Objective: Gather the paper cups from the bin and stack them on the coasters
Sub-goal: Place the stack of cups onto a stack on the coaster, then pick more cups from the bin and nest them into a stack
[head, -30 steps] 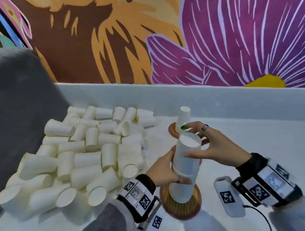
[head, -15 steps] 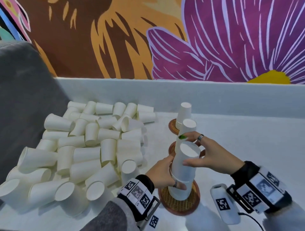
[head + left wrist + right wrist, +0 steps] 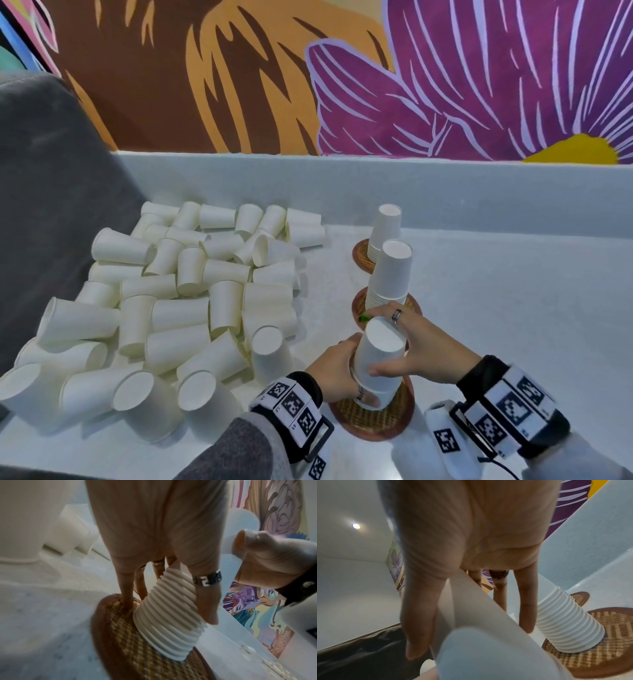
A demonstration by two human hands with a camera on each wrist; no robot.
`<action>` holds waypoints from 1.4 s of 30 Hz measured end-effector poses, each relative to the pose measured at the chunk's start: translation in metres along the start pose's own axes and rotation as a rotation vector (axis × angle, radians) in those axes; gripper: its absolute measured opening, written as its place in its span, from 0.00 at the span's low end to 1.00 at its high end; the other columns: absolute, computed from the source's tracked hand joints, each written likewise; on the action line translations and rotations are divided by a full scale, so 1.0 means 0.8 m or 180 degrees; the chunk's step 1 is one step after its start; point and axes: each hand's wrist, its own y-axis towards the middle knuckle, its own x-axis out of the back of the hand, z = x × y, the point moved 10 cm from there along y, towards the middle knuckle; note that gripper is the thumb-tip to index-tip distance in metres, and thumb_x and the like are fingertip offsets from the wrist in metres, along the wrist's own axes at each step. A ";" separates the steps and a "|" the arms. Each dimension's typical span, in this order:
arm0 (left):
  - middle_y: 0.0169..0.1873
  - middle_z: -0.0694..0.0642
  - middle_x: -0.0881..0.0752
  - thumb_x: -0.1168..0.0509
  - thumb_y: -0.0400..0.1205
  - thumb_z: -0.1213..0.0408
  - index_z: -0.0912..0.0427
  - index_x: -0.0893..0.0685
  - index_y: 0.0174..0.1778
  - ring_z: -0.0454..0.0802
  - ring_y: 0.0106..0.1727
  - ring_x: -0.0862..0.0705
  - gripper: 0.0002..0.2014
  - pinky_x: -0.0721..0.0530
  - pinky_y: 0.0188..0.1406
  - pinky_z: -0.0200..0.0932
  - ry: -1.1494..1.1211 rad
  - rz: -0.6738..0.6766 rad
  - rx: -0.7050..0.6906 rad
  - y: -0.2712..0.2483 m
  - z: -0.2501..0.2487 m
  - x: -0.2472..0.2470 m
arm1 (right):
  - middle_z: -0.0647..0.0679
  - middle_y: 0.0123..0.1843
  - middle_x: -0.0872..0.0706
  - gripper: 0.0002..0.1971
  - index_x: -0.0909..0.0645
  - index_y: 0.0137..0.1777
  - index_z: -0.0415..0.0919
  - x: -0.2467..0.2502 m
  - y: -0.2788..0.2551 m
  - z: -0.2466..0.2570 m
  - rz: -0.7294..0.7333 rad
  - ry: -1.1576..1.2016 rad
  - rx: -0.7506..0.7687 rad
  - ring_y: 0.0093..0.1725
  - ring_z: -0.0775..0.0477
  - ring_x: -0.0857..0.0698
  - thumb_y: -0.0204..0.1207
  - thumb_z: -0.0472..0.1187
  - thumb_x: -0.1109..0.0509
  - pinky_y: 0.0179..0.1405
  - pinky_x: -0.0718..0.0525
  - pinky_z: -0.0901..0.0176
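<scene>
A heap of white paper cups [image 3: 178,298] lies at the left of the white bin. Three woven coasters stand in a row, each bearing an upside-down stack. The near stack [image 3: 378,363] stands on the near coaster [image 3: 373,419]. My left hand [image 3: 334,370] grips its lower part, with fingers [image 3: 207,601] curled round the ribbed rims [image 3: 168,622]. My right hand [image 3: 421,353] holds the top of the same stack between thumb and fingers. Behind it are the middle stack [image 3: 390,274] and the far stack [image 3: 385,229].
A grey cushion [image 3: 41,188] borders the heap on the left. The bin's back wall [image 3: 342,185] runs under a painted mural. A white device with a marker [image 3: 445,442] lies right of the near coaster. The middle coaster [image 3: 607,642] shows close to my right fingers.
The right hand has pressed the top cups down, so the near stack stands shorter on its coaster. The left hand has kept its hold low on the stack.
</scene>
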 end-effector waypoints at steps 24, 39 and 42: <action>0.69 0.46 0.26 0.25 0.74 0.54 0.43 0.34 0.77 0.46 0.65 0.23 0.36 0.22 0.60 0.41 -0.0432 -0.0822 -0.0041 -0.093 -0.047 0.177 | 0.64 0.52 0.17 0.14 0.27 0.55 0.65 0.102 0.022 0.167 -0.0966 -0.0077 0.0556 0.54 0.70 0.20 0.70 0.62 0.37 0.52 0.20 0.70; 0.64 0.48 0.22 0.28 0.77 0.57 0.45 0.27 0.70 0.47 0.61 0.21 0.26 0.23 0.57 0.42 -0.0626 -0.2440 0.0259 -0.225 0.060 0.334 | 0.50 0.68 0.24 0.37 0.36 0.74 0.49 -0.147 0.142 0.104 0.0901 -0.0849 -0.0318 0.66 0.48 0.23 0.67 0.48 0.22 0.67 0.25 0.54; 0.63 0.46 0.22 0.28 0.77 0.56 0.45 0.27 0.70 0.46 0.61 0.20 0.26 0.24 0.57 0.41 -0.0682 -0.2413 0.0305 -0.230 0.071 0.337 | 0.47 0.65 0.21 0.37 0.35 0.74 0.47 -0.163 0.146 0.095 0.0921 -0.0933 -0.0385 0.60 0.49 0.21 0.67 0.43 0.21 0.62 0.23 0.58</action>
